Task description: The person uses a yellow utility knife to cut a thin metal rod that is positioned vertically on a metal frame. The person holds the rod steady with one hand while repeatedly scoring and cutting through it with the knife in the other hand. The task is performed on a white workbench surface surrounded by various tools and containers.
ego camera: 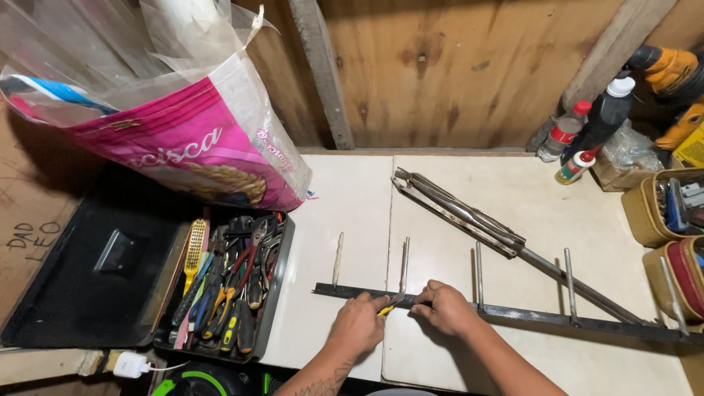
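At the far left an open black toolbox (88, 286) lies flat, its tray (273, 293) crammed with pliers, screwdrivers and a yellow-handled wire brush (194, 246); above it slumps a glossy pink and clear plastic sack (183, 139). A white plug (130, 364) sits by the tray's corner.

On the pale, smooth tabletop (337, 191) a long dark flat metal bar (557, 317) runs left to right, with thin upright rods fixed along it. The leftmost rod (337, 260) looks whitish and rough; the others are dull grey steel. The left hand (359, 324) is closed round a small yellow-handled tool (386, 309), its tip at the bar near the second rod (404, 265). The right hand (444, 306) presses fingers down on the bar just beside it, pinning it. By my reckoning the work is at the bar's left part, with the rods further right not yet reached.

A folded steel frame (469, 216) leans diagonally across the table. At the far right stand plastic bottles (579, 139), a yellow power tool (671, 70) and tan pouches (660, 205) against the plywood wall (455, 73).
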